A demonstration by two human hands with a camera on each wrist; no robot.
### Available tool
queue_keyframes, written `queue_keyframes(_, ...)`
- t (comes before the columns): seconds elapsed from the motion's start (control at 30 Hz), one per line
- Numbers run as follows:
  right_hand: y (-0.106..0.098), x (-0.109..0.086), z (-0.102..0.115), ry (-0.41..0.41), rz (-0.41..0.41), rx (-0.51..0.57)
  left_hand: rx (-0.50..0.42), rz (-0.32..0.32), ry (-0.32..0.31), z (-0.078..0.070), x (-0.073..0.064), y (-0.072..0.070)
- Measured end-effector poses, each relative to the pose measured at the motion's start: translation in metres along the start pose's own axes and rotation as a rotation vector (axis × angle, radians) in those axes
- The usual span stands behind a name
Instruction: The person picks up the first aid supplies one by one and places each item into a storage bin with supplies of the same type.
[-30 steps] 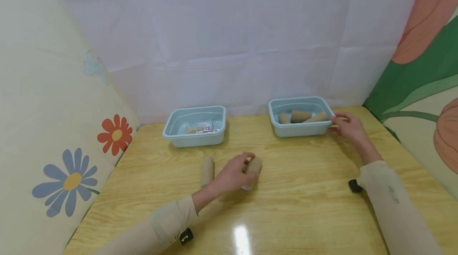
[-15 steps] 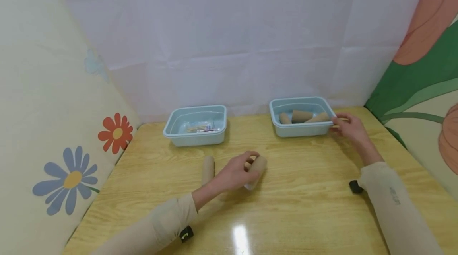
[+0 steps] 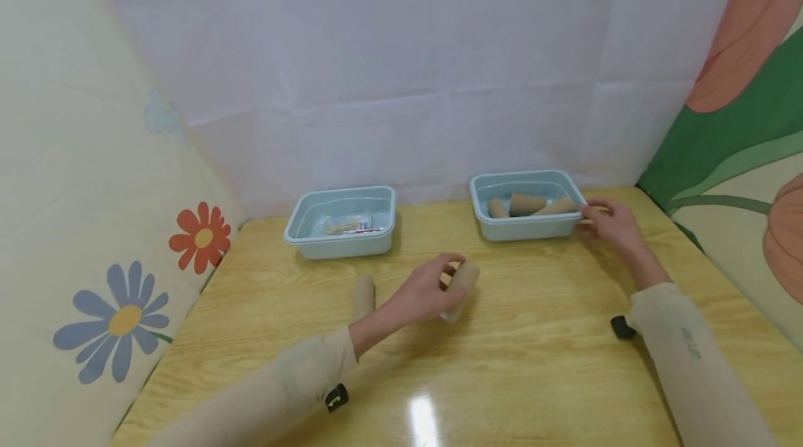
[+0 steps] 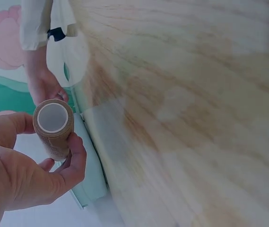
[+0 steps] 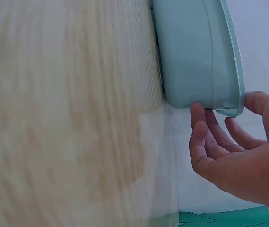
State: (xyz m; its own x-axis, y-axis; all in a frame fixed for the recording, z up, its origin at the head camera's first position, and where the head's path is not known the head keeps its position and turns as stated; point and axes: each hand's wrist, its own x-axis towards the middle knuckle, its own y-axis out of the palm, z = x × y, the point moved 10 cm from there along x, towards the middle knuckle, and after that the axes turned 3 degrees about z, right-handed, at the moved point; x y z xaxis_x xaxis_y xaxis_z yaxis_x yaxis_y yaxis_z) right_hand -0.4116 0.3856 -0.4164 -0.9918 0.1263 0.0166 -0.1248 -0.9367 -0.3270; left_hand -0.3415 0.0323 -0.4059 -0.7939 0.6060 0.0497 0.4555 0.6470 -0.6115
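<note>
My left hand (image 3: 429, 293) grips a tan bandage roll (image 3: 463, 286) between thumb and fingers, held tilted over the middle of the table. In the left wrist view the white core at the end of the bandage roll (image 4: 55, 142) faces the camera. My right hand (image 3: 617, 227) pinches the right corner of a light blue plastic basin (image 3: 530, 229). The right wrist view has its thumb at the rim of the basin (image 5: 191, 52) and fingertips against the wall below. Inside that basin lie several tan rolls (image 3: 528, 204). Another tan roll (image 3: 364, 297) lies on the table left of my left hand.
A second light blue basin (image 3: 345, 246) stands at the back left, with thin sticks (image 3: 343, 227) and clear packaging in it. A white sheet (image 3: 351, 70) hangs behind the wooden table (image 3: 533, 363). Flower-painted panels flank both sides.
My left hand has moved right and slightly away from me, carrying the bandage roll toward the right basin. My right hand has stayed at the basin's corner.
</note>
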Motion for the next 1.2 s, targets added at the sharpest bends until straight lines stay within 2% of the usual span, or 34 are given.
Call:
queue_keyframes(0.17,0.000,0.001,-0.001,0.002,-0.007,0.008,-0.011,-0.007,0.017,-0.008,0.009,0.001)
queue_keyframes(0.33,0.000,0.004,-0.002,-0.004,-0.011,0.025,-0.022,-0.028,-0.011,-0.011,0.018,-0.001)
queue_keyframes(0.47,0.001,0.005,-0.002,-0.006,-0.008,0.032,-0.022,-0.042,-0.010,-0.014,0.024,-0.004)
queue_keyframes(0.67,0.005,0.005,-0.001,-0.002,0.004,0.026,-0.029,-0.052,0.012,-0.018,0.034,-0.007)
queue_keyframes(0.87,0.005,0.006,0.001,0.001,0.009,0.026,0.035,-0.082,0.064,-0.026,0.049,-0.015)
queue_keyframes(1.0,0.002,0.004,0.001,-0.004,0.007,0.011,0.058,-0.076,0.086,-0.031,0.062,-0.017)
queue_keyframes(1.2,-0.001,0.003,-0.002,0.003,0.014,0.015,0.045,-0.098,0.079,-0.034,0.077,-0.019)
